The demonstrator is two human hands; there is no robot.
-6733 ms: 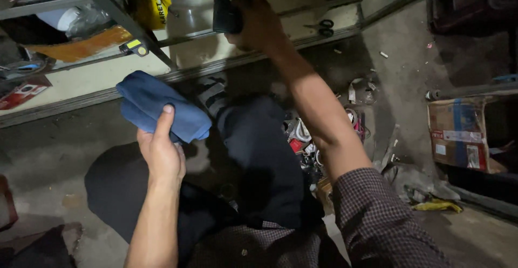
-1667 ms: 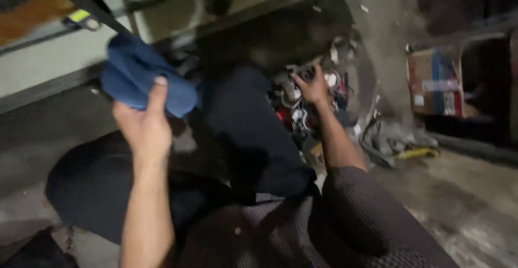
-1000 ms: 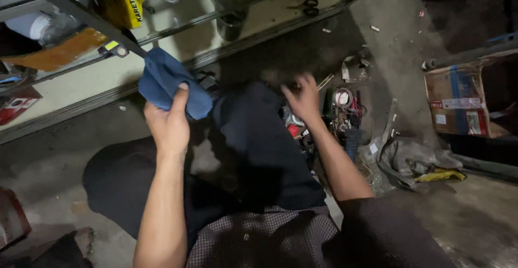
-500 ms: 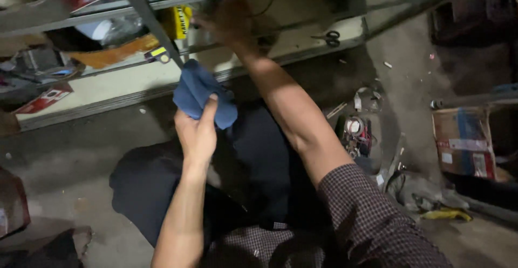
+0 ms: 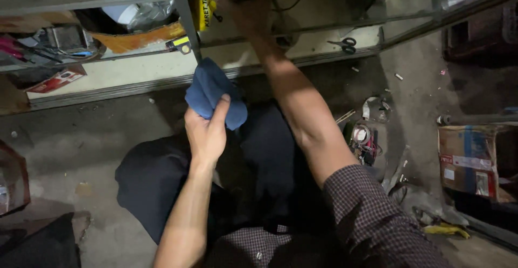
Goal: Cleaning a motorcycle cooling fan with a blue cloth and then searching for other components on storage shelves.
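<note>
Your left hand (image 5: 208, 133) grips a bunched blue cloth (image 5: 211, 92). Your right hand (image 5: 245, 11) reaches into the shelf (image 5: 135, 76), its grasp unclear; steady yourself as you reach.

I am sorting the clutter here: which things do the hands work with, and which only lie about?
In use:
left hand grips blue cloth
right hand reaches into shelf; what it touches is hidden

Lying about:
scissors
cardboard box
wire tangle
yellow item on floor

The left hand (image 5: 208, 130) is raised at mid-height, forearm bare, fingers and thumb curled shut in a grip; the right hand (image 5: 249, 17) stretches far up and forward, arm nearly straight, its fingers in shadow.
</note>
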